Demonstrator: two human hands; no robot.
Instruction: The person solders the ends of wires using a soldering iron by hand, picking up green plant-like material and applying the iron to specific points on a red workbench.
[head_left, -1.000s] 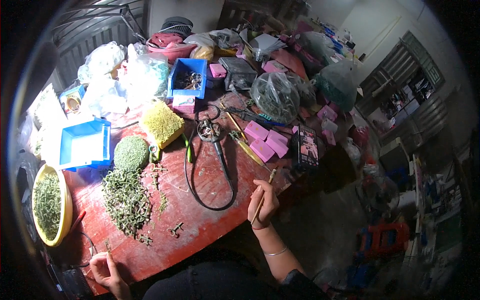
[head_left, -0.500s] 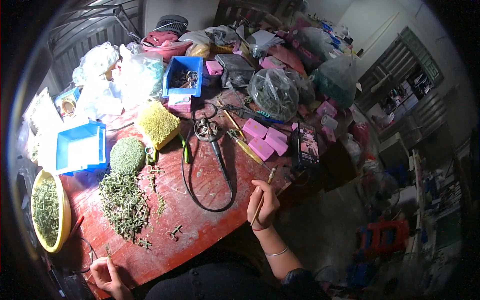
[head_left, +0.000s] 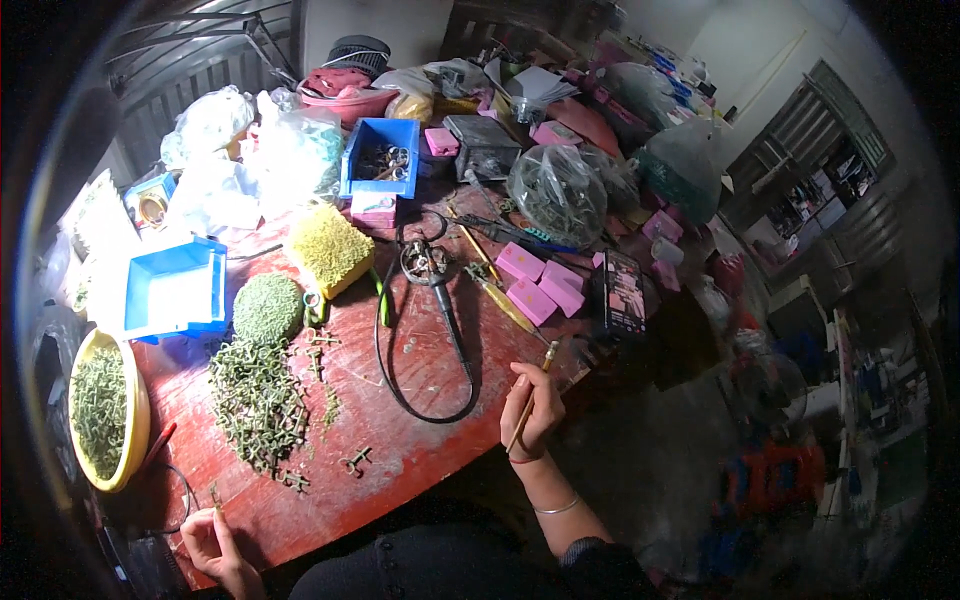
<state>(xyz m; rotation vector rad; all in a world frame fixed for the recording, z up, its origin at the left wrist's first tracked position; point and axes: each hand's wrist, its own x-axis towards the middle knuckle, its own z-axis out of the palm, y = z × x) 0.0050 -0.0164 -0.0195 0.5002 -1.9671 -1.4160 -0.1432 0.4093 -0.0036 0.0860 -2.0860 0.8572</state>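
Note:
At the table's near left edge, my left hand [head_left: 222, 556] pinches a small green branching piece [head_left: 215, 494] between thumb and fingertips. My right hand [head_left: 538, 408], closed around a thin wooden stick [head_left: 522, 418] with a pale upper end, hovers by the table's right front edge. The stick slants upward; whether it is a brush I cannot make out. Between my hands, a heap of similar green pieces [head_left: 258, 410] lies on the red table [head_left: 400, 455]. A few loose pieces [head_left: 358, 461] lie apart from it. More fill a yellow bowl [head_left: 138, 440] at the left.
Behind the heap are a round green pad [head_left: 268, 308], a yellow sponge-like block [head_left: 330, 250] and a blue bin [head_left: 175, 290]. A corded handpiece [head_left: 447, 315] loops across the middle. Pink boxes [head_left: 530, 300], a black box [head_left: 622, 295] and plastic bags [head_left: 557, 195] crowd the right and back.
The table and everything on it sit slightly farther right in the view. Both hands keep nearly the same pose and still hold the same things.

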